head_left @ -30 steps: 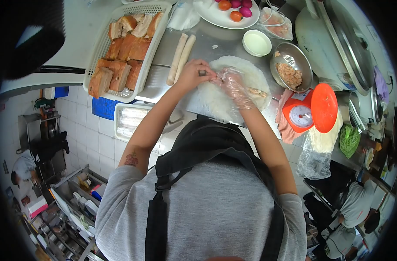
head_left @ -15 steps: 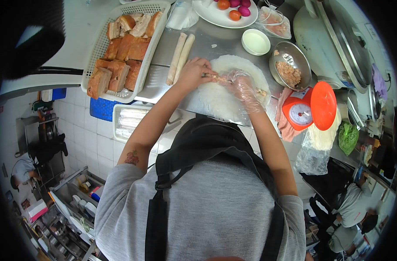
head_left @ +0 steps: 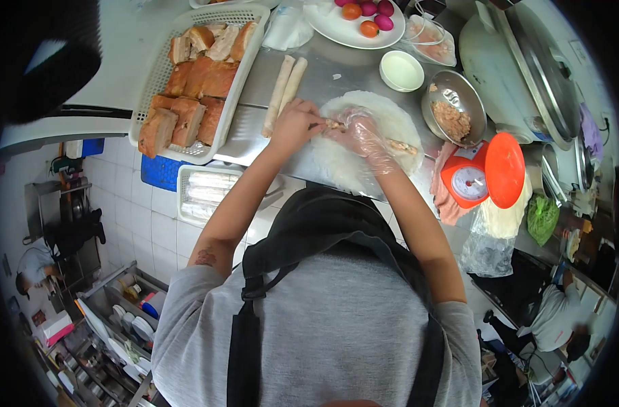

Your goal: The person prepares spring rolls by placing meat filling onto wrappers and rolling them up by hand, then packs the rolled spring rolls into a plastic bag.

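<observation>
A round white wrapper sheet (head_left: 338, 163) lies flat on the steel counter in front of me. A strip of meat filling (head_left: 402, 147) runs across it, its middle hidden under my right hand. My right hand (head_left: 361, 134), in a clear plastic glove, is closed over the strip, fingers bent down onto it. At the left end of the strip, my bare left hand (head_left: 297, 125) pinches the filling between thumb and fingertips. Two finished long rolls (head_left: 282, 88) lie side by side just beyond my left hand. A metal bowl (head_left: 473, 95) of minced meat filling (head_left: 450, 121) stands to the right.
A white basket (head_left: 223, 136) of roast pork pieces (head_left: 201, 79) stands at left, with a smaller basket of rolls (head_left: 208, 193) below. A white bowl (head_left: 402, 71), an egg plate (head_left: 323, 26), a red scale (head_left: 467, 178) and a large pot (head_left: 482, 61) surround the sheet.
My right hand has moved left along the filling strip, uncovering more of its right end. My left hand has shifted slightly left and down, still at the strip's left end.
</observation>
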`<state>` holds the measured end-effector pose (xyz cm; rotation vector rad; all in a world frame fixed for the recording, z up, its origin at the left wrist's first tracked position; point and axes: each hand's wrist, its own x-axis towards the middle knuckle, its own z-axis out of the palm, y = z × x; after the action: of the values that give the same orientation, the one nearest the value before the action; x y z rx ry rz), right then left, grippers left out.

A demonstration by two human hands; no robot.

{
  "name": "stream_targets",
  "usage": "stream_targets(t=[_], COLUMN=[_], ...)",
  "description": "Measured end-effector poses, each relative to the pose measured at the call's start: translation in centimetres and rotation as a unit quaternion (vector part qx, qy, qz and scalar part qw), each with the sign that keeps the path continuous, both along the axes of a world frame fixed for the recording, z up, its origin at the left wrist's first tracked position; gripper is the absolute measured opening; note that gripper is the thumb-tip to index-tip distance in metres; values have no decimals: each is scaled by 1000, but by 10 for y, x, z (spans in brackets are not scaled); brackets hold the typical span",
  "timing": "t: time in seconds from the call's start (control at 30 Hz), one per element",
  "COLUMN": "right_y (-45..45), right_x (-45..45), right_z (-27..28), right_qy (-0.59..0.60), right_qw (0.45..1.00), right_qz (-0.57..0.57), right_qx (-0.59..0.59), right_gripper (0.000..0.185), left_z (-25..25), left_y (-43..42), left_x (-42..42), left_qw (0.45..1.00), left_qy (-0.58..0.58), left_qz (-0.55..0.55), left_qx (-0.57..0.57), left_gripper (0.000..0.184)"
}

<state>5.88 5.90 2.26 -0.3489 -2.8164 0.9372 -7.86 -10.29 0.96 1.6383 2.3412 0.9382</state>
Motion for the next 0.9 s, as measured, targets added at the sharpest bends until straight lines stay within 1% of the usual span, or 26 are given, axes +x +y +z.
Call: stream_targets(t=[0.07, 0.17, 0.2, 0.27, 0.3, 0.37, 0.4, 0.47, 0.5, 0.6, 0.7, 0.8, 0.9], right_y=[0, 2, 5, 19, 26, 34, 35, 40, 39, 36, 43, 50, 63], right_x=[-5, 0, 5, 18, 25, 37, 41, 46, 46, 54, 63, 72, 83], right_z=[-10, -7, -5, -7, -9, -14, -15, -17, -11, 9, 4, 6, 4], right_qy=[6, 18, 23, -22, -45, -19, -6, -39, -55, -66, -68, -63, -53], right_qw=[1000, 1000, 999, 998, 997, 998, 999, 996, 994, 995, 990, 996, 996], right_qz=[-1, -4, -5, -21, -28, -36, -39, -48, -51, -66, -98, -57, -74], right_qx=[-14, -24, -25, -47, -58, -42, -33, -61, -74, -39, -82, -18, -21], right_gripper=[31, 31, 31, 30, 30, 30, 29, 30, 30, 32, 31, 29, 28], left_z=[0, 9, 7, 5, 9, 18, 19, 20, 19, 16, 13, 7, 3], left_y=[-1, -1, -1, 0, 1, 5, 9, 21, 27, 42, 48, 53, 58], left_x=[1, 1, 1, 1, 1, 2, 4, 11, 15, 28, 35, 37, 42], left_qw=[1000, 999, 1000, 1000, 999, 997, 998, 999, 998, 997, 995, 995, 996], left_qy=[21, 29, 24, 14, -1, -30, -25, -14, -14, -12, -9, -12, -2], left_qz=[-6, -8, -3, 6, 11, 17, -5, -45, -54, -74, -81, -82, -83], left_qx=[6, -12, -12, -12, -32, -73, -51, -7, -13, -33, -50, -48, -28], left_gripper=[13, 20, 25, 34, 38, 45, 45, 46, 46, 43, 38, 34, 31])
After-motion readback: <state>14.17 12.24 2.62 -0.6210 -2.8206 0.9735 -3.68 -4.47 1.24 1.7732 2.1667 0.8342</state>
